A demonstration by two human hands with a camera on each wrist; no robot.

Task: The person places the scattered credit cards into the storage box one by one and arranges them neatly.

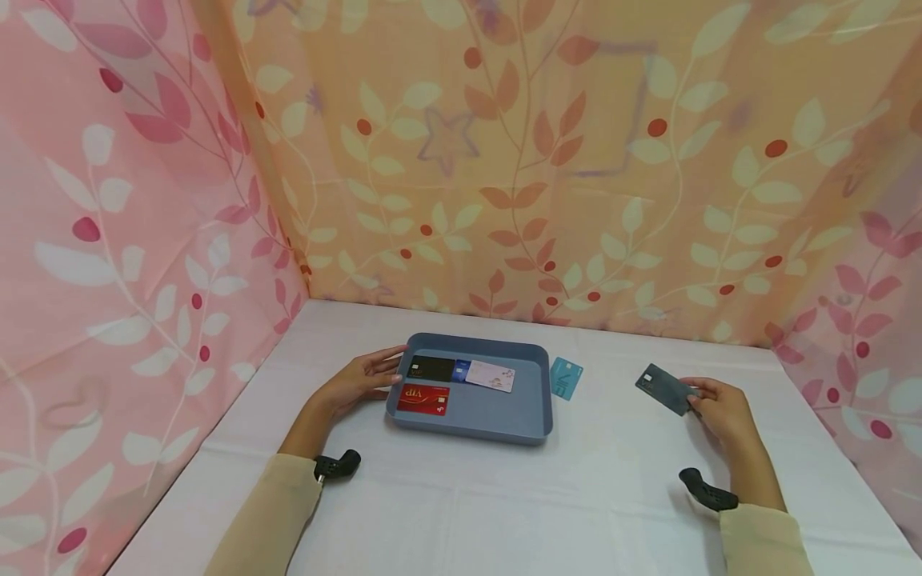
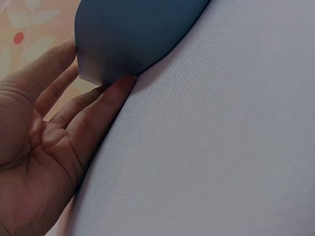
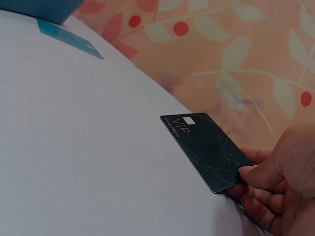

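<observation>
My right hand (image 1: 723, 410) pinches a dark grey VIP card (image 1: 664, 390) by one corner, thumb on top and fingers beneath; the right wrist view shows the card (image 3: 206, 150) tilted over the white cloth. At the left end of a blue-grey tray (image 1: 497, 418), my left hand (image 1: 358, 382) touches the outer wall with extended fingers. Inside the tray lie a black card (image 1: 430, 368), a blue card (image 1: 460, 370) partly covered by a pale pink card (image 1: 491, 376), and a red VIP card (image 1: 422, 399). A teal card (image 1: 566, 378) lies against the tray's right side.
White cloth (image 1: 504, 512) covers the table. Behind it hangs an orange leaf-patterned curtain (image 1: 446, 240), with a pink curtain (image 1: 158, 264) along the left and another at the right. Each wrist wears a black camera mount (image 1: 337, 465).
</observation>
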